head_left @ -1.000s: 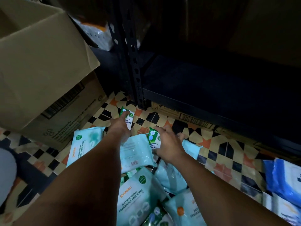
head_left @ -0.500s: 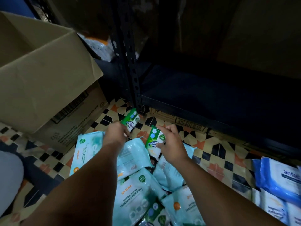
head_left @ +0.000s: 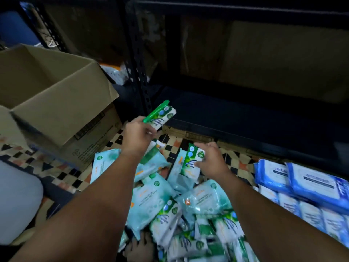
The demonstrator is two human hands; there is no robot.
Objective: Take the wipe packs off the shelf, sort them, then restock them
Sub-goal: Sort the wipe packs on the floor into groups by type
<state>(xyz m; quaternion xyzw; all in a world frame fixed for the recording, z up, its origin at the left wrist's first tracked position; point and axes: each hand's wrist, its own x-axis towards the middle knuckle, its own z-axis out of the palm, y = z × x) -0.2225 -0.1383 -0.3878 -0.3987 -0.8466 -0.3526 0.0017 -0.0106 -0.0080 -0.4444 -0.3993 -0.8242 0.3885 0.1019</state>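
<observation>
Left hand (head_left: 138, 138) is gripped round a small green pack (head_left: 160, 116), raised toward the dark lower shelf (head_left: 236, 114). Right hand (head_left: 211, 159) pinches a second green pack (head_left: 192, 159) above the floor pile (head_left: 170, 201). Like packs should be set flat, edges aligned, labels facing outward.

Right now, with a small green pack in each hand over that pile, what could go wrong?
1. The left hand pinches its green pack by one end; it could slip.
2. The pile of pale teal packs holds mixed-in green ones, so sorting may miss some.
3. The blue packs lie close by, so sorted groups could mix.
</observation>
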